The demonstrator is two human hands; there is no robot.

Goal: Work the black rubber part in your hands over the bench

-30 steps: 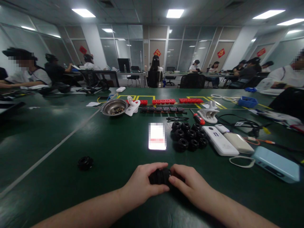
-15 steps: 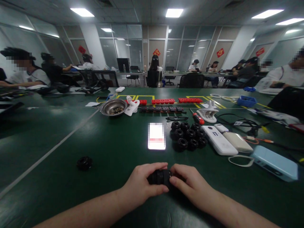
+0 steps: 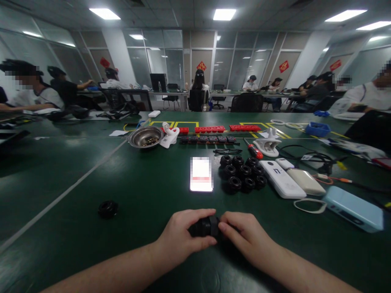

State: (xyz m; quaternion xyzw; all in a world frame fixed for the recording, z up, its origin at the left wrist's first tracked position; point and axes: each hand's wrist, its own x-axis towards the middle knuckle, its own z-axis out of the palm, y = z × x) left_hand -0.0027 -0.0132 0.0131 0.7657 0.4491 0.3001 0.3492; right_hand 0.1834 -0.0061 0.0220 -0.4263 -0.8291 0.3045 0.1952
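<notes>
Near the front of the table, my left hand point(image 3: 185, 232) curls round a black cable gland point(image 3: 207, 226), thumb below and fingers above. The gland lies sideways, with ridges and a flat-sided collar showing between the hands. At its right end my right hand point(image 3: 240, 232) is closed, thumb and fingers pinching the end piece. The palms hide part of it. To the left, a single black ring-like fitting point(image 3: 108, 208) lies alone on the green table. Several similar black fittings point(image 3: 245, 171) with round holes stand grouped beyond my right hand.
A lit phone point(image 3: 201, 175) lies ahead of my hands. Behind it are a metal bowl point(image 3: 146, 137) with small brass-coloured parts, red strips point(image 3: 210, 129) and a screwdriver point(image 3: 255, 151). A white power bank point(image 3: 282, 181) and a light-blue case point(image 3: 353, 208) lie right. People sit at tables around.
My right fingers have shifted slightly at the gland's right end, and its collar now shows at a somewhat different turn. My left hand keeps its hold in nearly the same place.
</notes>
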